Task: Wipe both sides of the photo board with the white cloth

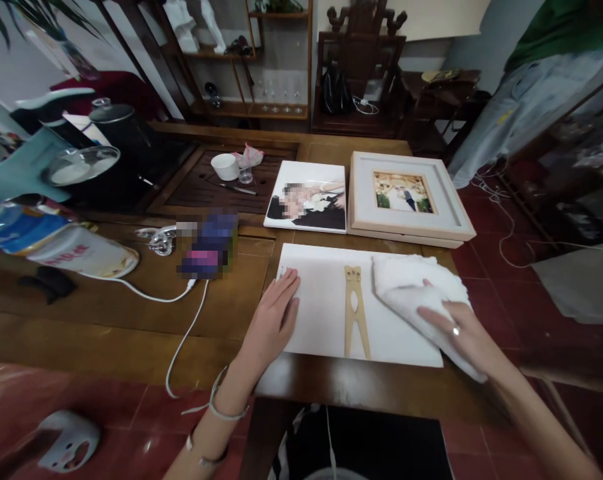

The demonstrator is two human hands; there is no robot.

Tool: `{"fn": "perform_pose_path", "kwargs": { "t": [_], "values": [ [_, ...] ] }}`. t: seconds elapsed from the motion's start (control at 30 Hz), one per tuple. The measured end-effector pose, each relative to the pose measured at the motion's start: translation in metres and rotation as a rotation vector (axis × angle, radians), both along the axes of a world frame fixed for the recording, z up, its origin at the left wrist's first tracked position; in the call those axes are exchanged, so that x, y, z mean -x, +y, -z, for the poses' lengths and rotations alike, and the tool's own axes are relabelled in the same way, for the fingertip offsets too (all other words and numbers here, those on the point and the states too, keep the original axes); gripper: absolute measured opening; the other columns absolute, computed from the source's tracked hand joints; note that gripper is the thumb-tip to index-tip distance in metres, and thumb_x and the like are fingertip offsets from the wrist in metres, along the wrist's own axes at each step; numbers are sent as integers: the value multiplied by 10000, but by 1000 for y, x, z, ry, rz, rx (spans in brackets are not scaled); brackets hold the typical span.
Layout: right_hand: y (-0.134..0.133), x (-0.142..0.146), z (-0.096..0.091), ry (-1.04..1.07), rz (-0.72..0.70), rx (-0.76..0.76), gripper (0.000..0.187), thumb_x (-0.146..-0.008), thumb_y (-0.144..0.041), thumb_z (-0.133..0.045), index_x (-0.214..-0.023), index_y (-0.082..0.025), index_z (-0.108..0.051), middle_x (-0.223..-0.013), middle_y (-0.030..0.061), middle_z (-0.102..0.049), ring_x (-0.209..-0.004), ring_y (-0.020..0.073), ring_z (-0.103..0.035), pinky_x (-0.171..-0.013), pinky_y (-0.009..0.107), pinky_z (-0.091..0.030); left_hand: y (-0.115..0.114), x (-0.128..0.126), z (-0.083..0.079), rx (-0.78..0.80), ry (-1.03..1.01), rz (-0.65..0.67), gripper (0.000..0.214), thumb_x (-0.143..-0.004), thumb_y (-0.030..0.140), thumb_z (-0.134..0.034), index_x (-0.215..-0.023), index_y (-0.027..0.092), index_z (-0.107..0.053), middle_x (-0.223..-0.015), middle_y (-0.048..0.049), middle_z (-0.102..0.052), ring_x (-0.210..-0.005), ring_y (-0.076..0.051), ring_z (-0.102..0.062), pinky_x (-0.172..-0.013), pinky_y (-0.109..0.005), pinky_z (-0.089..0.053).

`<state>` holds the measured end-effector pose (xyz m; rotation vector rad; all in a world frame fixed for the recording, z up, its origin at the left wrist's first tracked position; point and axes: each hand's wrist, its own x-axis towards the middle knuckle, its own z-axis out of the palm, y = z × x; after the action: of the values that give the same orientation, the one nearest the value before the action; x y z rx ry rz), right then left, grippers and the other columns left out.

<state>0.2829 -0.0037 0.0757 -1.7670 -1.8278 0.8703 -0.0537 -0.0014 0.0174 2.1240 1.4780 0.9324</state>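
A white board-like panel point(326, 313) lies face down on the wooden table point(131, 320), with a pale wooden stand leg point(356, 310) fixed along its back. My left hand point(274, 317) lies flat and open on the panel's left edge. My right hand point(461, 337) presses a white cloth point(411, 287) onto the panel's right side, fingers spread over the cloth.
Behind the panel lie a photo print point(308, 197) and a framed photo point(406, 195). A white cable point(181, 340) runs off the table's front. To the left stand a tin point(56, 243), a kettle and a tea tray with a white cup point(225, 166). A person stands at the far right.
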Motion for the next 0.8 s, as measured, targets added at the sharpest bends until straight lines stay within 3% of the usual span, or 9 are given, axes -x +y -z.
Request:
{"fn": "perform_pose_path", "kwargs": {
  "t": [0.07, 0.13, 0.27, 0.33, 0.43, 0.5, 0.57, 0.67, 0.8],
  "values": [
    [-29, 1, 0, -42, -157, 51, 425, -819, -562, -551, -559, -226, -557, -761, 70, -670, -1238, 376, -486, -987, 440, -412, 0, 0, -1, -6, 10, 7, 453, -925, 151, -434, -1377, 171, -430, -1449, -135, -442, -1370, -234, -374, -1121, -528, -329],
    [-54, 3, -2, -62, -224, 93, 371, -832, -548, -550, -675, -222, -634, -971, 98, -691, -1322, 364, -398, -996, 441, -420, -1, 0, -1, -10, 21, 11, 457, -926, 148, -432, -1381, 177, -422, -1449, -133, -442, -1369, -234, -375, -1122, -531, -324],
    [-59, 4, -7, -87, -225, 136, 379, -818, -578, -558, -834, -226, -698, -1312, 105, -572, -1225, 354, -512, -970, 441, -447, -1, 1, -1, -12, 52, 21, 471, -926, 140, -428, -1394, 181, -402, -1460, -131, -428, -1379, -233, -358, -1125, -526, -317],
    [-37, 8, -9, -87, -191, 119, 447, -813, -626, -524, -718, -219, -680, -1269, 97, -603, -1099, 348, -590, -940, 448, -451, -1, 1, 0, -16, 77, 33, 479, -927, 138, -422, -1403, 184, -390, -1471, -129, -411, -1391, -237, -336, -1127, -525, -312],
    [10, 16, -10, -42, -141, 72, 516, -786, -665, -511, -551, -211, -579, -917, 70, -690, -832, 291, -630, -799, 399, -473, 0, 2, 0, -23, 101, 45, 481, -929, 138, -413, -1408, 181, -386, -1475, -127, -403, -1397, -238, -322, -1130, -518, -309],
    [39, 22, -9, 1, -109, 65, 508, -768, -644, -540, -503, -213, -494, -663, 20, -601, -656, 225, -574, -664, 336, -447, 0, 2, 1, -25, 99, 45, 480, -931, 140, -408, -1408, 184, -388, -1468, -125, -414, -1394, -237, -329, -1130, -515, -310],
    [61, 26, -6, 25, -68, 46, 496, -774, -612, -542, -501, -217, -417, -564, -16, -486, -565, 174, -491, -582, 299, -388, 1, 2, 1, -23, 94, 43, 478, -932, 145, -408, -1407, 194, -391, -1460, -121, -425, -1391, -238, -336, -1129, -515, -312],
    [73, 30, -1, 20, -26, 0, 485, -801, -590, -507, -525, -225, -348, -556, -29, -420, -549, 155, -437, -556, 287, -344, 1, 2, 1, -19, 83, 40, 475, -933, 152, -411, -1405, 198, -395, -1458, -119, -429, -1388, -240, -341, -1129, -515, -312],
    [51, 33, -5, -1, -47, 5, 494, -807, -597, -508, -508, -226, -379, -583, -5, -488, -650, 212, -546, -649, 307, -410, 1, 1, 2, -18, 74, 36, 473, -933, 150, -412, -1403, 197, -398, -1459, -117, -429, -1387, -238, -343, -1130, -511, -313]
  ]
}}
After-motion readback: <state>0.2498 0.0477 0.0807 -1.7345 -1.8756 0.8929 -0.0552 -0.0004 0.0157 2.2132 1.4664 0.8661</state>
